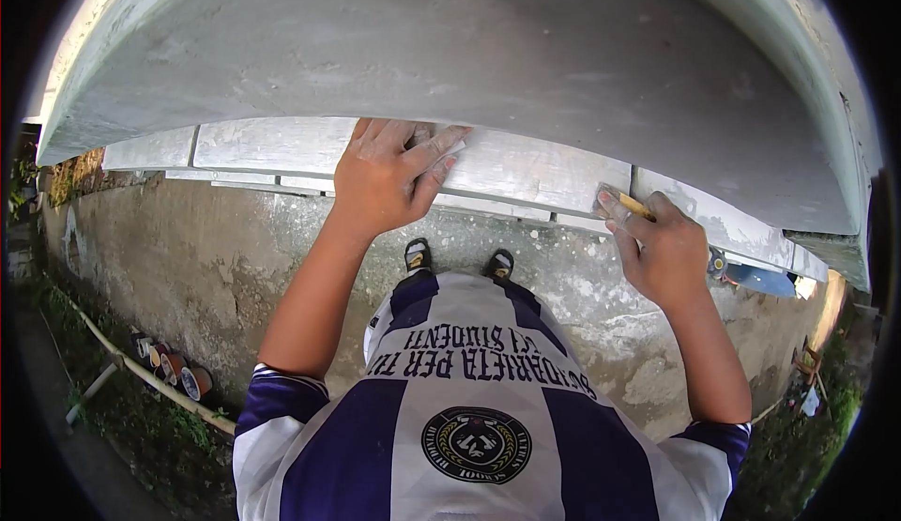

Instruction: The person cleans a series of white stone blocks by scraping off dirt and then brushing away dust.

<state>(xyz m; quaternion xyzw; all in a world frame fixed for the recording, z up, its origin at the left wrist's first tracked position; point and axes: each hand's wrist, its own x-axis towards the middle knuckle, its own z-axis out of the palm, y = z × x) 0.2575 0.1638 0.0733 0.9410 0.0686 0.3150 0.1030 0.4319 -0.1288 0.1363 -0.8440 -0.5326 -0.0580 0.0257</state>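
Observation:
Dusty with white powder, my left hand (389, 174) presses against a pale grey block surface (272, 144), with a small white piece (457, 148) pinched between its thumb and fingers. My right hand (657, 239) is closed round the yellowish handle (635, 206) of a small tool, whose flat end (608, 198) lies at the block surface near a dark vertical joint. Some of my left fingertips are hidden at the edge of the large grey slab above.
The large grey slab (469, 42) curves across the top. Below are the stained concrete ground (263, 258), my sandalled feet, a bamboo pole (141, 357) and plant pots (195, 383) at left. A blue object (762, 280) sits beyond my right hand.

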